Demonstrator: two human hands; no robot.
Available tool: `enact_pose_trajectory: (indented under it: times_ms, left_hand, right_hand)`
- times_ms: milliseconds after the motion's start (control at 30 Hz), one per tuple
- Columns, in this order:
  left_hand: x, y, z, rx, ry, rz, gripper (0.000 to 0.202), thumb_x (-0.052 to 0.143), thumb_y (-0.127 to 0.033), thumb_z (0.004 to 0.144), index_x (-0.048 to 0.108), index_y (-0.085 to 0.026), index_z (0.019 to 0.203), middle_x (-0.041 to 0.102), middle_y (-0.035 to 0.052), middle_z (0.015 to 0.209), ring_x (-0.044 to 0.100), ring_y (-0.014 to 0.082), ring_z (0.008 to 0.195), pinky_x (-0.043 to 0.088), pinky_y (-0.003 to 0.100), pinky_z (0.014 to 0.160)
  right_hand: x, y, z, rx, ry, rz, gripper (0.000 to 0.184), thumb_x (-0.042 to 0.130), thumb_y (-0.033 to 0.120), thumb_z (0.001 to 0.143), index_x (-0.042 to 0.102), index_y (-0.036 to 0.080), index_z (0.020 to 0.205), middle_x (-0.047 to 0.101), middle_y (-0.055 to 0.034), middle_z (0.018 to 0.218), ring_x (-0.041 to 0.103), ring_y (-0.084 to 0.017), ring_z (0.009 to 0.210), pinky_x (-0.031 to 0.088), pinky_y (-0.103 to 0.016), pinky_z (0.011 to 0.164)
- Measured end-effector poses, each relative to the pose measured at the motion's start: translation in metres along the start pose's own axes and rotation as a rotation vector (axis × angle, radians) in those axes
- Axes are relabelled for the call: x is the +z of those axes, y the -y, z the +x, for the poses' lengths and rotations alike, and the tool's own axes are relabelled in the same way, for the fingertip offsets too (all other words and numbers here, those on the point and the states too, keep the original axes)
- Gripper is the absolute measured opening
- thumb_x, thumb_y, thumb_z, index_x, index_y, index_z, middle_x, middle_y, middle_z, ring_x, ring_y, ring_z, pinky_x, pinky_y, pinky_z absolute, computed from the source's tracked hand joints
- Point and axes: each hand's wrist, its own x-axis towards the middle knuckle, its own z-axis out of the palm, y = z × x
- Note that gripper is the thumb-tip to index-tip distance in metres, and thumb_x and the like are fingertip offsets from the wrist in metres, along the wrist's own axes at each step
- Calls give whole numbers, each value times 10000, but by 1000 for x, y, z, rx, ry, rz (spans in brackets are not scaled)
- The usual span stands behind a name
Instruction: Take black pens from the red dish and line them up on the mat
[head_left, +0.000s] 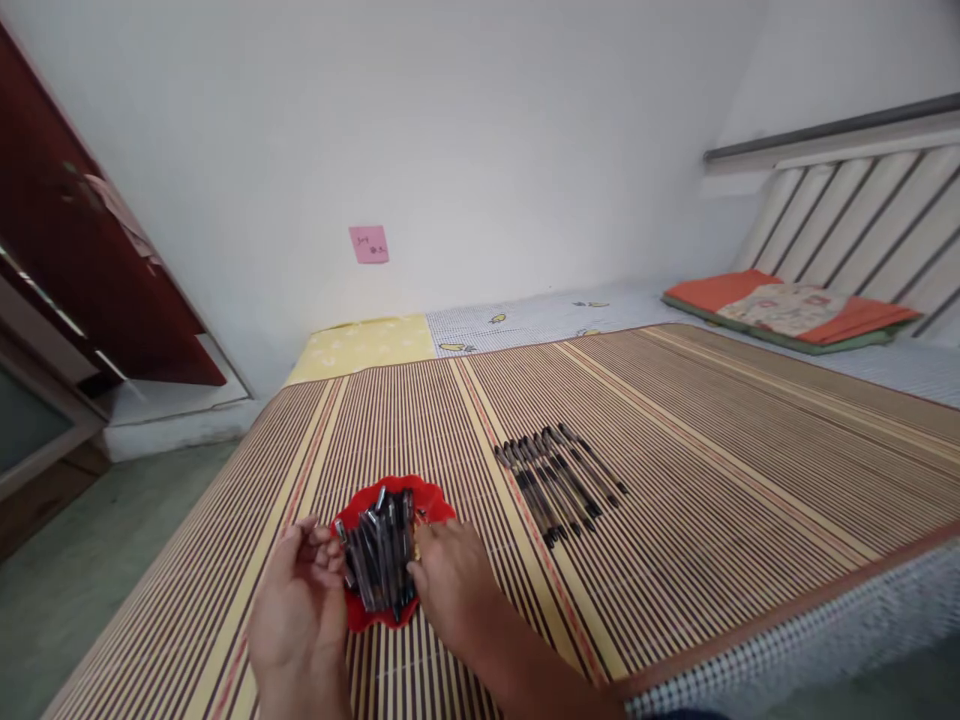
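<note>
A red bowl with a scalloped rim (431,492) stands on the striped mat, filled with dark, clear-barrelled pens (382,550). At its left rim is my left hand (296,605), palm turned up and fingers loosely bent, with nothing visible in it. My right hand (457,580) reaches over the right side of the bowl. Its fingers are curled down beside the pens, near small yellowish bits; what the fingertips hold is hidden. To the right, several similar pens (559,480) lie side by side in a slanted row on the mat.
The striped mat (697,480) covers a bed against a white wall (525,150). A folded orange and green cloth (795,305) lies at the back right, by a slatted headboard (862,220). A pink note (369,244) is on the wall. A dark red door (97,210) stands at left.
</note>
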Motion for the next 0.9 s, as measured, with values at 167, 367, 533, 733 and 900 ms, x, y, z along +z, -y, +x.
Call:
enact_pose_trajectory:
  times_ms: [167, 367, 533, 733, 900]
  left_hand:
    - [3, 5, -1, -16, 27, 48, 88, 598, -155, 796, 650, -147, 725, 573, -13, 586, 503, 86, 504, 407, 141, 424]
    - [1, 9, 0, -7, 58, 63, 92, 609, -189, 800, 660, -135, 746, 595, -12, 597, 515, 76, 498, 428, 141, 442]
    - [-5, 14, 1, 16, 94, 154, 108, 693, -232, 740, 664, -138, 783, 619, -14, 613, 515, 75, 489, 392, 146, 421]
    - [-3, 22, -2, -8, 182, 362, 411, 818, -387, 661, 716, -126, 962, 700, 34, 779, 520, 68, 533, 372, 142, 419]
    - [3, 19, -10, -111, 327, 322, 464, 852, -406, 645, 738, -100, 975, 670, 31, 789, 526, 61, 586, 404, 128, 458]
  right_hand:
    - [7, 3, 2, 32, 26, 48, 212, 605, 286, 882, 643, 148, 1039, 710, -148, 1025, 629, -337, 998, 444, -486, 886]
    - [8, 4, 6, 99, 25, 168, 282, 631, 181, 813, 631, 163, 1095, 723, -119, 983, 663, -304, 960, 457, -429, 863]
    - [8, -15, 10, 180, -22, 498, 406, 628, 104, 764, 636, 183, 1163, 697, -38, 798, 666, -211, 765, 458, -312, 698]
    - [-9, -39, 6, 122, 161, 1185, 285, 632, 150, 763, 667, 138, 1046, 675, -5, 728, 647, -143, 688, 465, -259, 662]
    - [-34, -41, -3, 66, 286, 1203, 256, 650, 185, 763, 693, 149, 1012, 684, -6, 771, 668, -151, 771, 485, -286, 754]
